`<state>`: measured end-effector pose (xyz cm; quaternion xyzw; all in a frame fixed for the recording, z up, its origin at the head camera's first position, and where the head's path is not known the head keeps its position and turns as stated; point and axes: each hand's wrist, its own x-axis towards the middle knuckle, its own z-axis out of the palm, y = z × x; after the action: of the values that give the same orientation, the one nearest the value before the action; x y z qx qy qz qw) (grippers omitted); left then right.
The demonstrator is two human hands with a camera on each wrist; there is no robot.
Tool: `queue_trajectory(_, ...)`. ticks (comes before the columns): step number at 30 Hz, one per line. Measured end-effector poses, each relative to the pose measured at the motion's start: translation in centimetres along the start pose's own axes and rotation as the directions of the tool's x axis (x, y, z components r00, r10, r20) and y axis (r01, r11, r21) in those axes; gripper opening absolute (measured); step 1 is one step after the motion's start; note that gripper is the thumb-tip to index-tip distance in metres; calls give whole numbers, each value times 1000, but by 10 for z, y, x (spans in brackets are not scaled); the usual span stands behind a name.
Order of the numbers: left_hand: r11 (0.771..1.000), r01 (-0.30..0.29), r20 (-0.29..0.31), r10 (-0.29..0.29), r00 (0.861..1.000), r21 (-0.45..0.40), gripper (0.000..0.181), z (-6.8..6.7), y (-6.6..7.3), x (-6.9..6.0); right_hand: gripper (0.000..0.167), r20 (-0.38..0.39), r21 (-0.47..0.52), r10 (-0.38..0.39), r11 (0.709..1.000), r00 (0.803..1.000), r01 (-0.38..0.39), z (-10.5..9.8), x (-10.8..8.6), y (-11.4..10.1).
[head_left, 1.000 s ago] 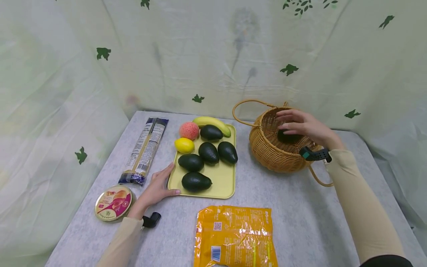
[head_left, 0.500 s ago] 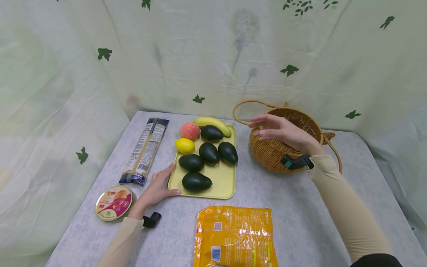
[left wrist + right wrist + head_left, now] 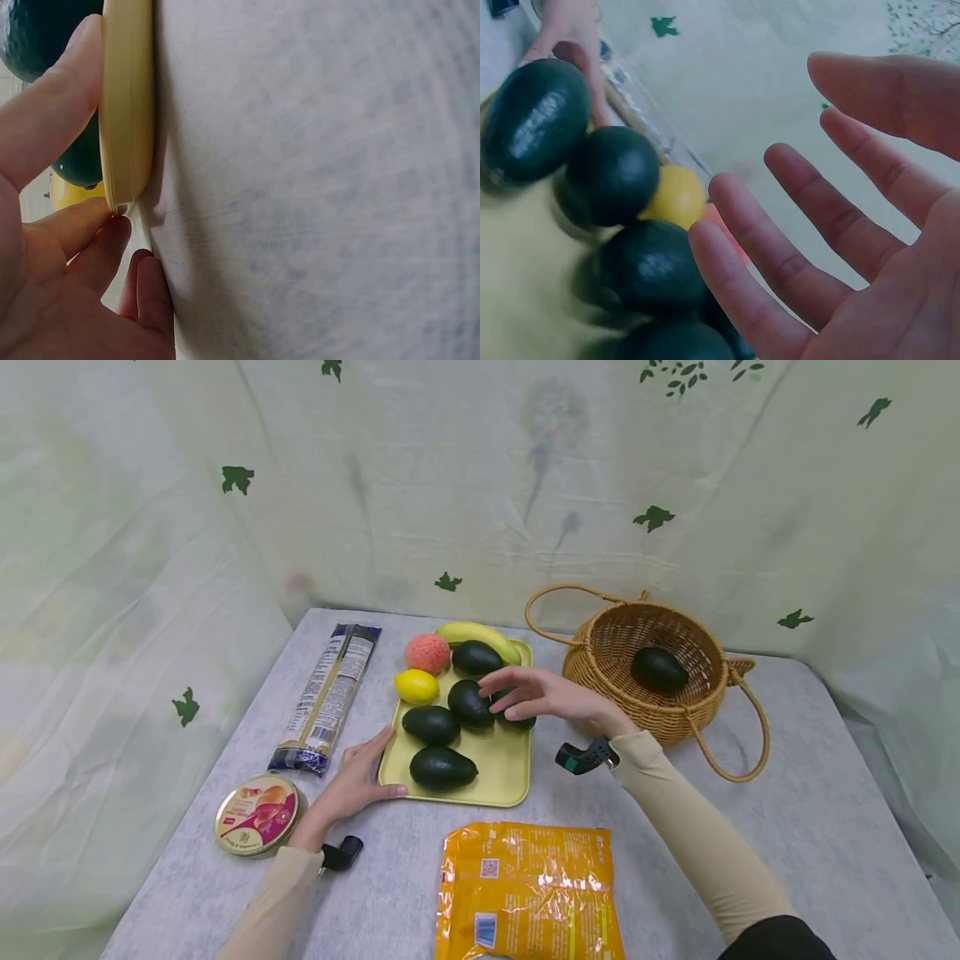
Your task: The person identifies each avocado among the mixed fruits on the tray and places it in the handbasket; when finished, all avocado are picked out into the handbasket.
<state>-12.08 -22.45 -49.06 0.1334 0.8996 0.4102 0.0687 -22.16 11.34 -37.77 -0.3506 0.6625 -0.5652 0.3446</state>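
Above the yellow tray [image 3: 504, 783], right hand [image 3: 558, 697], fingers [image 3: 772, 244] spread apart, dark avocado [image 3: 523, 723] just below, contact unclear.

I read the tray [image 3: 502, 777] as smooth plastic with a low sheen. The avocados [image 3: 442, 768] on it look glossy and faintly pebbled, the lemon [image 3: 416, 687] at its left edge shiny, the peach [image 3: 427, 654] beside that matt and grainy. Right of the tray I see a ribbed wicker basket [image 3: 671, 720]; left of it, a shiny plastic packet [image 3: 326, 702] and a metal-rimmed tin [image 3: 257, 816]; in front, a slick, wrinkled film pouch [image 3: 532, 893]. The counter [image 3: 825, 777] looks matt.
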Motion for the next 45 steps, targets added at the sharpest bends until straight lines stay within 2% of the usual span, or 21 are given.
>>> queue_trajectory(4, 1000, -8, -2, 8, 1000, 4, 99, 0, 0, 0, 48, 14, 48, -19, 999, 1000, 19, 11, 10, 11)
queue_trajectory(8, 1000, -2, 1, 2, 1000, -1, 98, 0, 0, 0, 48, 15, 41, -30, 999, 999, 30, 22, 16, 19)
queue_trajectory(17, 1000, 6, -7, -6, 1000, -8, 97, -1, -1, -2, 48, 97, -93, -79, 992, 992, 88, 43, 30, 34)
queue_trajectory(22, 1000, 19, 3, -19, 1000, -17, 98, 0, -1, -2, 51, 140, -183, -54, 980, 989, 80, 53, 37, 35)
queue_trajectory(26, 1000, 19, 6, -19, 1000, -14, 97, 0, -1, -2, 52, 161, -304, -1, 951, 987, 51, 60, 41, 35)
queue_trajectory(30, 1000, 21, 7, -21, 1000, -12, 97, 0, -2, -2, 56, 196, -395, -1, 915, 981, 80, 63, 45, 39)
queue_trajectory(36, 1000, 23, 9, -23, 1000, -4, 98, 0, -2, -2, 62, 266, -469, -27, 870, 964, 154, 67, 51, 41)
queue_trajectory(45, 999, 29, 11, -29, 1000, -15, 98, 0, -1, -2, 63, 295, -556, 18, 816, 955, 156, 75, 60, 44)
